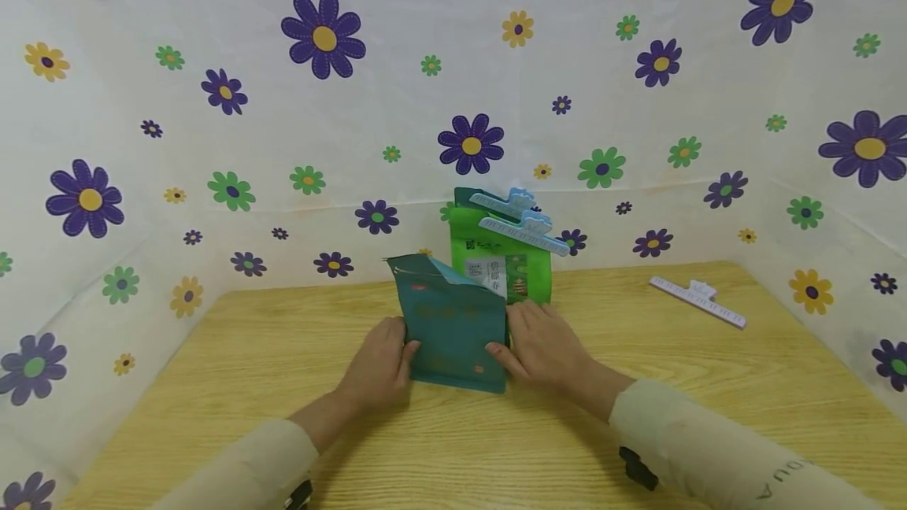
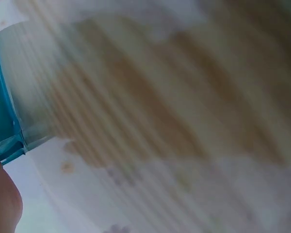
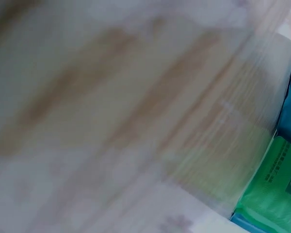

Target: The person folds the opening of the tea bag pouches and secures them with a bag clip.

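Note:
A dark teal pouch (image 1: 453, 329) stands on the table, its top edge bent and parted on the right. My left hand (image 1: 379, 360) grips its left side, thumb on the front. On the right side my right hand (image 1: 544, 345) grips it the same way; the fingers behind are hidden. In the left wrist view, part of the teal pouch (image 2: 2, 107) shows beside a thumb. Just behind stands a bright green pouch (image 1: 464, 236) with a light blue sealing clip (image 1: 520, 233) across its top. The right wrist view shows the green pouch (image 3: 269, 187) beside the teal one.
Behind the green pouch, another dark green pouch (image 1: 464, 195) carries a second light blue clip (image 1: 496, 205). A pale lilac clip (image 1: 697, 302) lies at the table's right. Flower-printed white cloth (image 1: 397, 109) encloses the back and sides of the wooden table (image 1: 283, 352).

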